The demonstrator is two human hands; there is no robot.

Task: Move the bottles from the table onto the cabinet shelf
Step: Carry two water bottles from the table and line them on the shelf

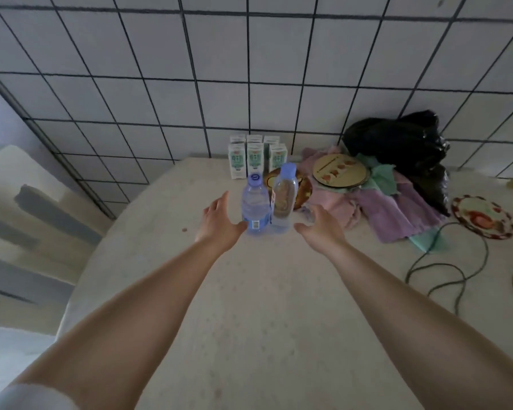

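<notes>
Two bottles stand upright, side by side and almost touching, in the middle of the pale table (249,291). The blue bottle (255,207) is on the left and the clear bottle (284,199) on the right. The left hand (219,223) is open, its thumb touching the base of the blue bottle. The right hand (320,226) is also open, just beside the clear bottle; its fingertips are blurred. The clear bottle partly hides a brown dish (304,190). Behind stand small cartons (255,156) against the tiled wall. A heap of cloths (391,202) carries a round board (339,170), with a black bag (403,143) behind. A plate (483,217) and a cable (444,273) lie at right; another plate is cut by the edge.
</notes>
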